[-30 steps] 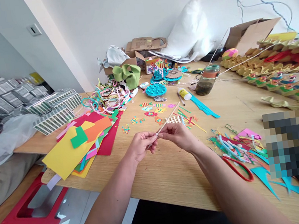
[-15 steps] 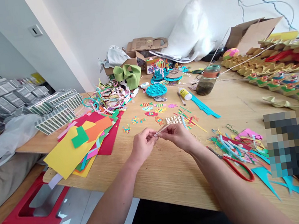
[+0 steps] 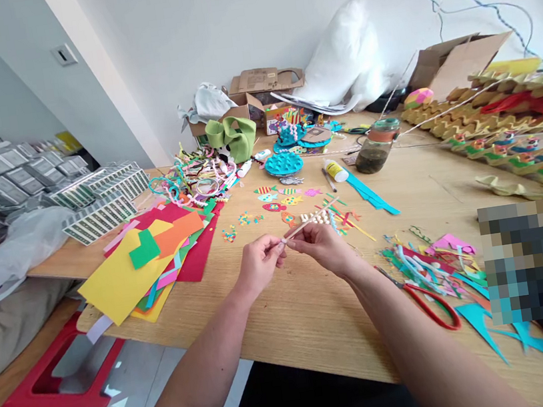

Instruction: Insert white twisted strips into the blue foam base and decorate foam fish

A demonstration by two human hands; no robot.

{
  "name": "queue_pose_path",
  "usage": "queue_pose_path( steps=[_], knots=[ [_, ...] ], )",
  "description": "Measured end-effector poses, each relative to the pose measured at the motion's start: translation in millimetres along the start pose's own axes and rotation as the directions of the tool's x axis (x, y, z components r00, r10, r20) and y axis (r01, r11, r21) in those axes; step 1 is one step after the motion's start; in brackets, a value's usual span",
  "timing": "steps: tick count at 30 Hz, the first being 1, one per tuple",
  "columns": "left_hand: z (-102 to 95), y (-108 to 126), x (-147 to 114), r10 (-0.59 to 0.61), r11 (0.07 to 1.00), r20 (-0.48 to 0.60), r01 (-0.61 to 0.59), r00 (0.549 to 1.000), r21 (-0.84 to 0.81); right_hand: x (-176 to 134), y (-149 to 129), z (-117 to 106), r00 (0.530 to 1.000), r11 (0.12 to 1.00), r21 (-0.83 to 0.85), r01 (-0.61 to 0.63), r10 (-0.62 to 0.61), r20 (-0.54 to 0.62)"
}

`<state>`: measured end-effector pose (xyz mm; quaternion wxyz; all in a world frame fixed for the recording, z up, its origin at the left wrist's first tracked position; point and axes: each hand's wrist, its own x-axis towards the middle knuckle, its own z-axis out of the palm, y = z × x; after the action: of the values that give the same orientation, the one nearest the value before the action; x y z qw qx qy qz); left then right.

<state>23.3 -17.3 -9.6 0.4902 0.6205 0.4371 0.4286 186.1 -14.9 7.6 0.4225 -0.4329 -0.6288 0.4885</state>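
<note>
My left hand (image 3: 259, 262) and my right hand (image 3: 321, 243) meet above the table, fingertips almost touching. Both are closed in a pinch on a thin pale paper strip (image 3: 325, 207), whose free end points up to the right. The left fingers hold its near end; most of that end is hidden. Behind the hands lie several paper fish (image 3: 275, 207) in bright colours. Rows of small cream curled pieces (image 3: 322, 217) are partly covered by my right hand. Thin coloured strips (image 3: 351, 216) lie beside them, and tiny paper bits (image 3: 229, 234) sit to the left.
Coloured sheets (image 3: 115, 279) are piled at left. Red-handled scissors (image 3: 432, 305) and paper scraps (image 3: 427, 269) lie at right. Further back are a glue stick (image 3: 335, 171), a jar of dark liquid (image 3: 373, 149), a blue bumpy disc (image 3: 283, 163) and egg trays (image 3: 446, 115).
The pale strip has shifted slightly and its free end now shows more clearly above my right hand. Both hands stay in nearly the same place.
</note>
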Motion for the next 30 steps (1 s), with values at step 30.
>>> queue_pose_path(
  steps=[30],
  knots=[
    [-1.3, 1.7, -0.3, 0.197, 0.909, -0.063, -0.159, 0.978, 0.387, 1.4, 10.3, 1.2, 0.998, 0.986, -0.168, 0.011, -0.02, -0.054]
  ],
)
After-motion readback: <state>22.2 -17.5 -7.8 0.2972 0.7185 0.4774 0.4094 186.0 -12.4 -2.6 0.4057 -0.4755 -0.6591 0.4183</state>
